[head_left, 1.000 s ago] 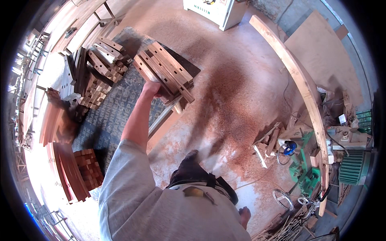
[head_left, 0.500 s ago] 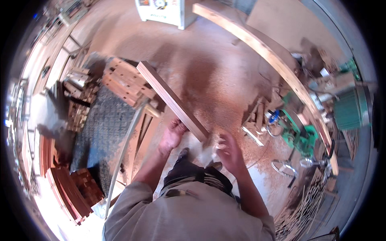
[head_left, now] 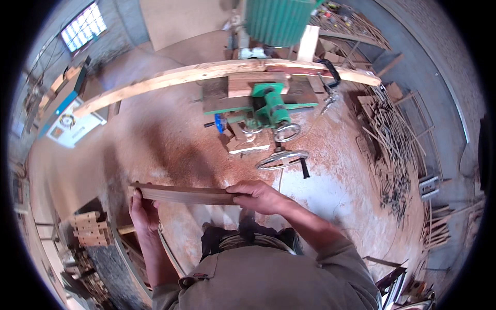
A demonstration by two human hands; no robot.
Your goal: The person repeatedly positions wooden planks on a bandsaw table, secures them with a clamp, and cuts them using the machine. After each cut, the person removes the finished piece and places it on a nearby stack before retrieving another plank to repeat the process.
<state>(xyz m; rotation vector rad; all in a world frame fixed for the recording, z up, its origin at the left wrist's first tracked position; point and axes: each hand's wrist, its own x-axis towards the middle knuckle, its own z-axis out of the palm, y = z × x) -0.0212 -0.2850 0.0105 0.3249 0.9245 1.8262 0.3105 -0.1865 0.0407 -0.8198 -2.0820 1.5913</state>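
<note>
A short, reddish-brown piece of wood (head_left: 186, 195) is held level in front of my body, its narrow face turned up. My left hand (head_left: 144, 213) grips its left end, thumb on the near side. The right end is in my right hand (head_left: 261, 197), with the thumb and fingers closed over it. Beyond the wood stands a green machine (head_left: 271, 106) with metal handwheels (head_left: 281, 160) on its near side. A wood block (head_left: 253, 84) lies on the machine's table, against a long pale beam (head_left: 191, 74).
A black clamp (head_left: 329, 73) sits near the beam's right end. Cut wood blocks (head_left: 92, 229) are stacked at lower left. Thin offcuts (head_left: 395, 155) lie heaped at right. Sawdust covers the floor (head_left: 175, 160). A white machine (head_left: 75, 126) stands at far left.
My view has swung right, bringing the green machine in front of me. The piece of wood has turned from slanted to level. My right hand, formerly apart from it, now grips its right end.
</note>
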